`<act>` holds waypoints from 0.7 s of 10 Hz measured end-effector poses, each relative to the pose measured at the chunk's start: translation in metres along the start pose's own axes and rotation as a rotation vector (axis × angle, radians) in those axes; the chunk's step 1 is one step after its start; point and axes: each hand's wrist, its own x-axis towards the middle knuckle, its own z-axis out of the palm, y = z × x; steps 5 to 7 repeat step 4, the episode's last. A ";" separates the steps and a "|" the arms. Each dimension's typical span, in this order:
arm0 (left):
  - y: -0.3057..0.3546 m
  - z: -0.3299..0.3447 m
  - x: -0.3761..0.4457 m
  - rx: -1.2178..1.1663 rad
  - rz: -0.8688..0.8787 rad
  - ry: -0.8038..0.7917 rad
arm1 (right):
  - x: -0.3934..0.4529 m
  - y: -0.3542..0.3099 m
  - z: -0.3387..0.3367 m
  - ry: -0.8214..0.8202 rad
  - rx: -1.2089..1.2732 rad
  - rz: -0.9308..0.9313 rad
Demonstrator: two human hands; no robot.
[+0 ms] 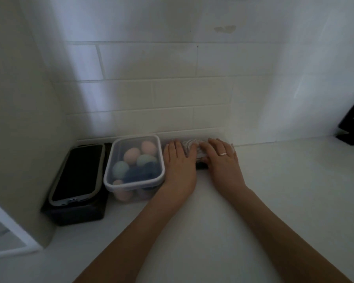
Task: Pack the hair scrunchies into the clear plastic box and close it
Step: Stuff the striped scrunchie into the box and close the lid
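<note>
Both hands flat on the lid of a low clear plastic box (pixel 211 137) pushed against the white tiled wall (pixel 172 94) at the back of the white counter (pixel 274 190). Left hand (pixel 179 160) lies palm-down, fingers together over the box's left end; right hand (pixel 223 158), ring on one finger, fingers slightly spread over the right end — neither pinches anything. Pale, crinkled scrunchies (pixel 190 147) show dimly through the lid between the hands; a dark one (pixel 201 165) sits at the near edge. Likely the closing press. Risks: fabric caught under the rim keeps the lid from seating; uneven pressure pops one end up; box is tight beside the lidded clear container of pastel sponges (pixel 134 166) — a shove could nudge it.
</note>
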 end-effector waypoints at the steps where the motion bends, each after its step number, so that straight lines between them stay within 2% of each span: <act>1: 0.000 0.005 -0.002 -0.001 -0.008 0.054 | -0.002 0.002 0.003 0.047 -0.003 -0.025; 2: 0.000 0.006 -0.004 0.093 -0.012 0.191 | -0.001 -0.002 -0.005 0.053 -0.053 -0.019; 3: 0.000 0.008 -0.008 0.076 0.030 0.199 | -0.001 -0.007 -0.021 -0.005 -0.097 -0.053; 4: 0.008 -0.010 -0.021 -0.203 0.016 0.210 | 0.015 -0.006 -0.052 -0.180 0.210 0.054; 7: 0.008 -0.010 -0.021 -0.203 0.016 0.210 | 0.015 -0.006 -0.052 -0.180 0.210 0.054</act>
